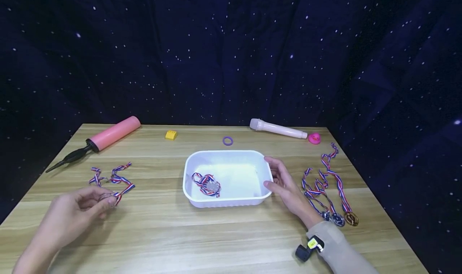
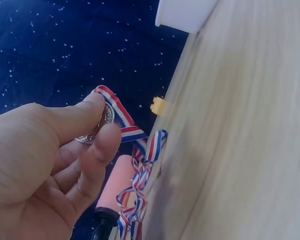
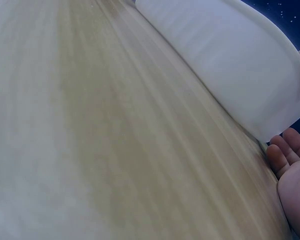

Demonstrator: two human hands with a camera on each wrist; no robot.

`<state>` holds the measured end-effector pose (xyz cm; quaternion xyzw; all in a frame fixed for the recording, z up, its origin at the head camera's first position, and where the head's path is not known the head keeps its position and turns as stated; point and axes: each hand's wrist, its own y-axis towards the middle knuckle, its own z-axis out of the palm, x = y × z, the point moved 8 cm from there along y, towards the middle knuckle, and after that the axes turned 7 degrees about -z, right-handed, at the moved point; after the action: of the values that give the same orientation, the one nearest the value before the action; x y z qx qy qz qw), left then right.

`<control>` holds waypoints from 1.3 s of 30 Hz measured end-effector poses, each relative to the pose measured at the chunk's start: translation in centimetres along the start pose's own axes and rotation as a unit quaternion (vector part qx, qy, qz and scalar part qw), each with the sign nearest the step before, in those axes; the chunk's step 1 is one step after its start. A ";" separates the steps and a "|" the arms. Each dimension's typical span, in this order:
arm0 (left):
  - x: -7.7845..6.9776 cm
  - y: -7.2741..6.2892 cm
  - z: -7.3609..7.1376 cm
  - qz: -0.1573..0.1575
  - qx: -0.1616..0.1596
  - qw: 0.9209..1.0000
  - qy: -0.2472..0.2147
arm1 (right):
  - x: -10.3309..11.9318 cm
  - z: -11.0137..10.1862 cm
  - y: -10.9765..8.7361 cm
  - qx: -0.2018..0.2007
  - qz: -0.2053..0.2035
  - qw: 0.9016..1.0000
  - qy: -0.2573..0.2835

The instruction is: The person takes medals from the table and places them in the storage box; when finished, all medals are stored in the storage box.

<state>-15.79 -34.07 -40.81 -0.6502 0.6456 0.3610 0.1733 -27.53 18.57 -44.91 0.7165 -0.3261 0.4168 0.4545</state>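
Between thumb and fingers, my left hand (image 1: pixel 77 210) pinches a silver medal (image 2: pixel 109 114) just above the table. Its red, white and blue ribbon (image 2: pixel 119 107) trails away from the hand toward the back of the table. In the middle stands a white plastic basin (image 1: pixel 227 202), which my right hand (image 1: pixel 285 185) grips at its right end, thumb over the rim and fingers outside. Inside the basin, toward its left, another silver medal (image 1: pixel 213 186) lies on its bunched ribbon.
Right of my right forearm lie several ribboned medals, including a gold-coloured medal (image 1: pixel 351 218). Along the back are a pink hand pump (image 1: pixel 114 134), a yellow block (image 1: pixel 171 135), a purple ring (image 1: pixel 227 141), a toy microphone (image 1: pixel 279 128) and a pink rubber duck (image 1: pixel 314 138).
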 end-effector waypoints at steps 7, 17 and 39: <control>-1.3 1.0 -0.5 0.009 -0.001 0.997 -0.072 | 0.0 -0.1 -0.1 -0.002 0.004 1.000 -0.003; -3.8 3.0 -1.2 -0.006 -0.016 0.992 -0.124 | -0.4 0.0 0.0 0.001 0.006 1.000 -0.001; -14.7 9.1 -4.6 0.082 -0.048 0.929 -0.357 | 0.0 0.0 -0.1 -0.002 0.005 1.000 -0.005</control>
<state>-22.04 -27.69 -25.30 -0.4308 0.5745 0.6124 0.3306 -27.48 18.63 -44.96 0.7160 -0.3332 0.4144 0.4524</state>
